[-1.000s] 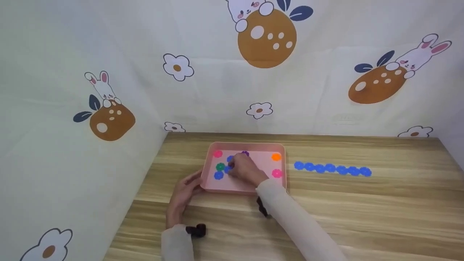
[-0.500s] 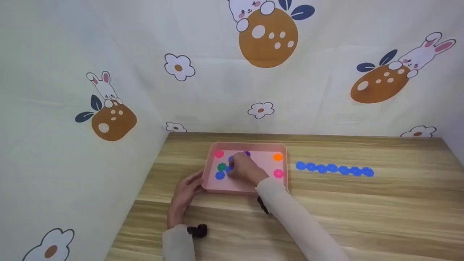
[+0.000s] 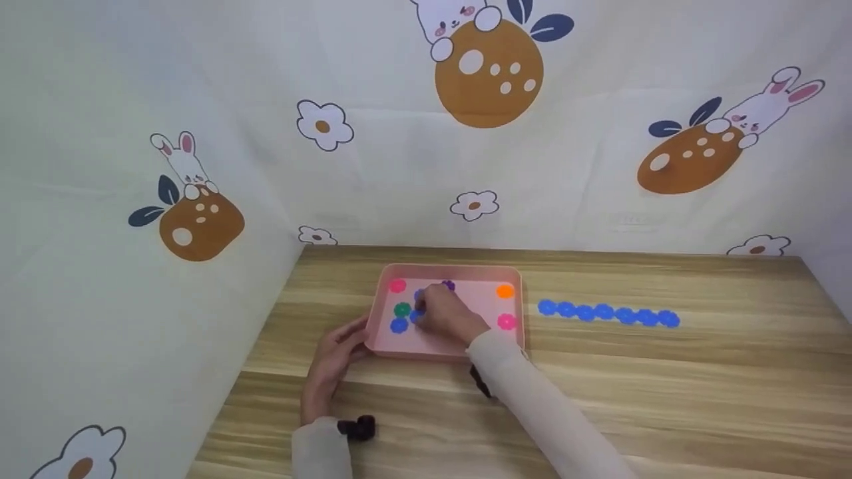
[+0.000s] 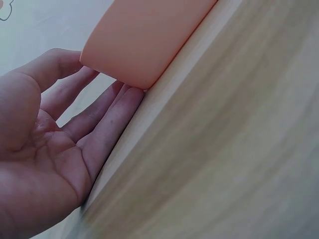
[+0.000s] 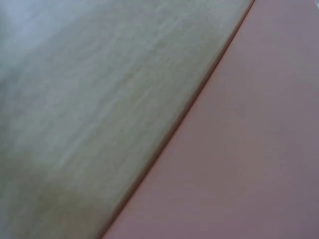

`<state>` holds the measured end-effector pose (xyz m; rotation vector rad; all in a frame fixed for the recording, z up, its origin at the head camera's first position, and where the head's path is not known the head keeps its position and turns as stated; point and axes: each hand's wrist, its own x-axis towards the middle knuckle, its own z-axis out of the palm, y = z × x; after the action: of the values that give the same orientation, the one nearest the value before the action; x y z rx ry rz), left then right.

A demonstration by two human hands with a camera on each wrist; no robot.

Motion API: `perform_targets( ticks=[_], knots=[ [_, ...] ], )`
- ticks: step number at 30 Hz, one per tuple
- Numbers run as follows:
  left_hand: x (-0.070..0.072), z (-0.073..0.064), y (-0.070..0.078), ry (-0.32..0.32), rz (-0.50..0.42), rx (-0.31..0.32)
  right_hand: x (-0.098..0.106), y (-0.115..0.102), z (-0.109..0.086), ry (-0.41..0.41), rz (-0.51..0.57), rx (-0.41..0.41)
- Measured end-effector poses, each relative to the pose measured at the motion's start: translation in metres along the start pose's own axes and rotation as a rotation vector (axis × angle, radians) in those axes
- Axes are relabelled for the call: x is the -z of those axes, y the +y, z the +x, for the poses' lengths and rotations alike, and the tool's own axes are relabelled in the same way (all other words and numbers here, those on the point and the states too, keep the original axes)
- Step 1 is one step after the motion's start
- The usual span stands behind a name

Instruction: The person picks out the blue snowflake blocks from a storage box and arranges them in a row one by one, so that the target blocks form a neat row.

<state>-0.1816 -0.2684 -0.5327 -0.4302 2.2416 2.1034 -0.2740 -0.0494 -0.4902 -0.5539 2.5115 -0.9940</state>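
A shallow pink tray (image 3: pixel 446 273) on the table holds several small flower-shaped plastic discs. In the head view my right hand (image 3: pixel 447 314) reaches into it, fingers bent, fingertips pinching at a blue flower-shaped disc (image 3: pixel 415 317) that they partly cover. Beside that lie a green disc (image 3: pixel 402 310) and another blue disc (image 3: pixel 399 326). My left hand (image 4: pixel 55 134) rests its extended fingers against the tray's left front corner, low by the tabletop. The right wrist view shows only the tray's outer wall (image 5: pixel 224 149) and the table; the hand is out of that frame.
A row of joined blue flower discs (image 3: pixel 604 312) lies right of the tray on the wooden table (image 3: pixel 665 386). Inside the tray are also pink (image 3: pixel 506 322), orange (image 3: pixel 505 291) and purple discs (image 3: pixel 449 286). A patterned cloth (image 3: pixel 386 166) rises behind the table.
The head view has shifted a little, so everything sits slightly lower and further left. Both hands keep their places at the tray.
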Motion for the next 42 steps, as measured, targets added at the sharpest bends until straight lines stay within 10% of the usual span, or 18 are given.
perform_targets(
  ticks=[42],
  knots=[
    [0.0022, -0.0016, -0.0010, -0.006, -0.016, -0.022, -0.0047, 0.0069, -0.0033, 0.036, 0.022, 0.011]
  ],
)
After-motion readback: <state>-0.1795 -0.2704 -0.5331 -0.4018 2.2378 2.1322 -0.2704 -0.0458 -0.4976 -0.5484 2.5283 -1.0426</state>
